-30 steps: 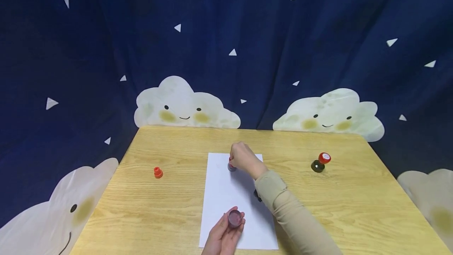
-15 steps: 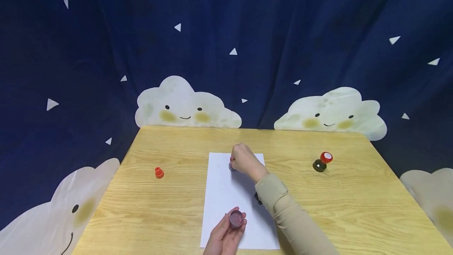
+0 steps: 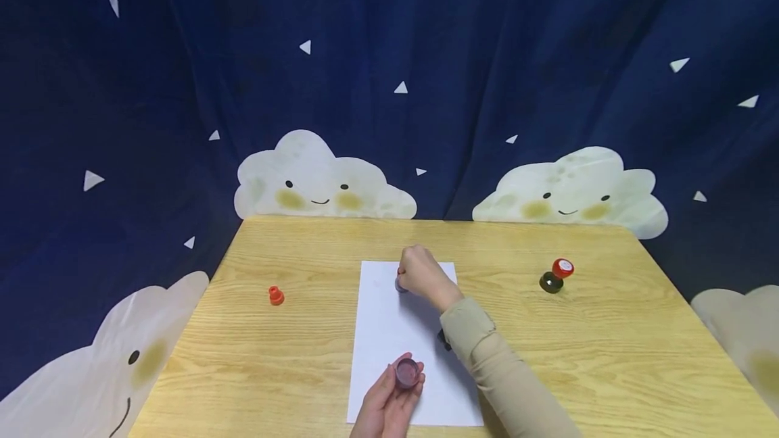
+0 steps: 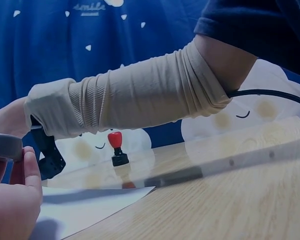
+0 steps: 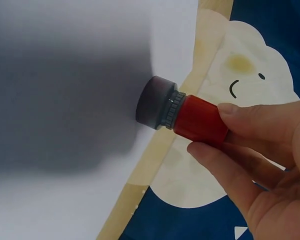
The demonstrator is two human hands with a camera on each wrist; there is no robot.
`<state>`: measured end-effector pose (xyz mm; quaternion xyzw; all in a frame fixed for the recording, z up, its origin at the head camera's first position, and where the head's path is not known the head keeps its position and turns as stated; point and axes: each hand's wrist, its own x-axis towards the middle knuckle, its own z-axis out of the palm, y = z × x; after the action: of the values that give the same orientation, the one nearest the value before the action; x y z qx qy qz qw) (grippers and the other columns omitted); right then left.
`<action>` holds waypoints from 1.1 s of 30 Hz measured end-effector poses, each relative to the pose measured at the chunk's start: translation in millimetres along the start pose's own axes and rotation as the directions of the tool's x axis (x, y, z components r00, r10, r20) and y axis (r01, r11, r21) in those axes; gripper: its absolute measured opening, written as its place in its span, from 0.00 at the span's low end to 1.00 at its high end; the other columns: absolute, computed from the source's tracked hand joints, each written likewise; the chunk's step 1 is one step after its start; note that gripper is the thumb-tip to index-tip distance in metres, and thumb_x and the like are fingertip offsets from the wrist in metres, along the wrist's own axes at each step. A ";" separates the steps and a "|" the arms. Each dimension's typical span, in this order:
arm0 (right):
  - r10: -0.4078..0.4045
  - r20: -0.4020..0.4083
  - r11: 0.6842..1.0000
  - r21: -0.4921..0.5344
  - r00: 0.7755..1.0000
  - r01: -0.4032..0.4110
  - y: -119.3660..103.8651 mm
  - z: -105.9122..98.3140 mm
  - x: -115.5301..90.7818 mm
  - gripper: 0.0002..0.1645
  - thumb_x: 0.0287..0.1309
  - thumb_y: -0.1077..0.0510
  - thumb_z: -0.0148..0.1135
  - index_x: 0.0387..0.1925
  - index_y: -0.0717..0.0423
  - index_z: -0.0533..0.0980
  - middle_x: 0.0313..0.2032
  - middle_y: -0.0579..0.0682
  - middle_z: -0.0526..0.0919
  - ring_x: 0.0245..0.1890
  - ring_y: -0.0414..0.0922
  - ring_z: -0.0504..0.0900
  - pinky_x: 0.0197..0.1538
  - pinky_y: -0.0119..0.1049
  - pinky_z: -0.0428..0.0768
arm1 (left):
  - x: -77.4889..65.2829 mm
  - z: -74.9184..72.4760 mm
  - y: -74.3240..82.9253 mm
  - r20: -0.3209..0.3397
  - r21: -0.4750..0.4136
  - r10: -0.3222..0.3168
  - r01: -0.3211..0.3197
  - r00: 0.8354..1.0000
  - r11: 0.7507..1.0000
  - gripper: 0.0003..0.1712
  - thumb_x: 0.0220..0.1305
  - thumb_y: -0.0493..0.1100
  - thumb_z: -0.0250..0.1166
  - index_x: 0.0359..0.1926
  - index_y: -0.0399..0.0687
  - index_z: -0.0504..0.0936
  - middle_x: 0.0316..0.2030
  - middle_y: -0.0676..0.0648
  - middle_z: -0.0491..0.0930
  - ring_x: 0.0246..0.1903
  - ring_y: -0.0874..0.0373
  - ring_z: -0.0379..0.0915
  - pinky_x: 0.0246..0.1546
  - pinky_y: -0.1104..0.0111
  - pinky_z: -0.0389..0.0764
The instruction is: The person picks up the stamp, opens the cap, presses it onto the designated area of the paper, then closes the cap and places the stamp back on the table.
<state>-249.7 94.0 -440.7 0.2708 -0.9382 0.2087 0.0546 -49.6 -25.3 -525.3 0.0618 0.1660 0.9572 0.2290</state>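
Observation:
My right hand (image 3: 424, 274) pinches the red handle of a stamp (image 5: 202, 118) between thumb and fingers. The stamp's dark grey round base (image 5: 156, 102) is down at the white sheet of paper (image 3: 389, 330), near its far edge; whether its face presses flat cannot be told. My left hand (image 3: 389, 401) holds a small round grey cap (image 3: 407, 373) in its fingertips, hollow side up, above the near part of the sheet. In the left wrist view the cap (image 4: 6, 147) shows side-on at the left edge.
On the wooden table (image 3: 304, 357), a small red stepped piece (image 3: 276, 295) sits left of the paper. A second stamp with a red knob and black base (image 3: 551, 282) stands at the right. The right wrist's black camera mount (image 4: 51, 157) hangs under the sleeve. A dark blue cloud-print curtain (image 3: 341, 53) closes the back.
The head view has shifted slightly. Both hands keep their places over the paper, the right with the stamp and the left with the cap.

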 end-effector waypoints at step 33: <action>-0.013 0.027 1.000 -0.007 1.000 0.013 3.5 -4.1 -6.0 0.23 0.35 0.77 0.59 0.02 0.50 0.68 0.10 0.39 0.66 0.16 0.36 0.57 0.18 0.25 0.54 | 3.4 9.8 5.5 -0.130 -0.092 -0.023 0.011 0.991 0.996 0.20 0.75 0.45 0.39 0.52 0.41 0.75 0.51 0.41 0.72 0.54 0.55 0.71 0.65 0.69 0.61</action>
<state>-246.6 101.3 -439.5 0.2793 -0.9379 0.2011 0.0444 -53.0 -25.5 -514.0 -0.0128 0.1375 0.9637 0.2284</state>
